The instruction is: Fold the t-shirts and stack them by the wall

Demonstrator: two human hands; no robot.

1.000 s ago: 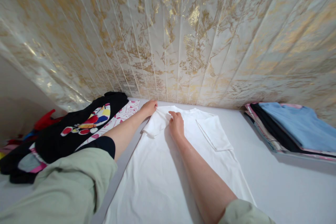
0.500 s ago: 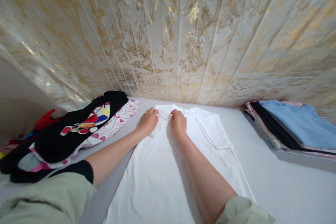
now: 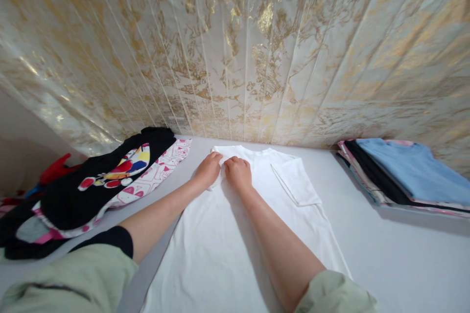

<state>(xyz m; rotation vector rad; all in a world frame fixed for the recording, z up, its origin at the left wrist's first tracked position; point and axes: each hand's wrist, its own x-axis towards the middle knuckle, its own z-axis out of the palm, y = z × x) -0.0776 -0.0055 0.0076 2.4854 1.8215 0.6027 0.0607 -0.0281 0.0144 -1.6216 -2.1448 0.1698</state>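
While the white shirt [image 3: 209,249] lies spread on the pale surface [image 3: 385,264], between a black garment [image 3: 69,205] and a folded stack [image 3: 414,168], the left hand [image 3: 208,169] and right hand [image 3: 239,173] sit side by side near its top edge — fingers half-curled on the cloth, grip impossible to tell.

"What's spread out there?"
"A short-sleeved white shirt [image 3: 205,249], plain, lying flat."
"Which way does it run?"
"Its neck end sits near the gold-patterned curtain [image 3: 235,58], a little apart from it. The body stretches away from the curtain and out of view."
"And the sleeves?"
"One is folded inward, flat over the body, at the end nearer the curtain. The other is mostly hidden."
"Smooth?"
"Fairly, with soft creases. Front or back up, I can't tell."
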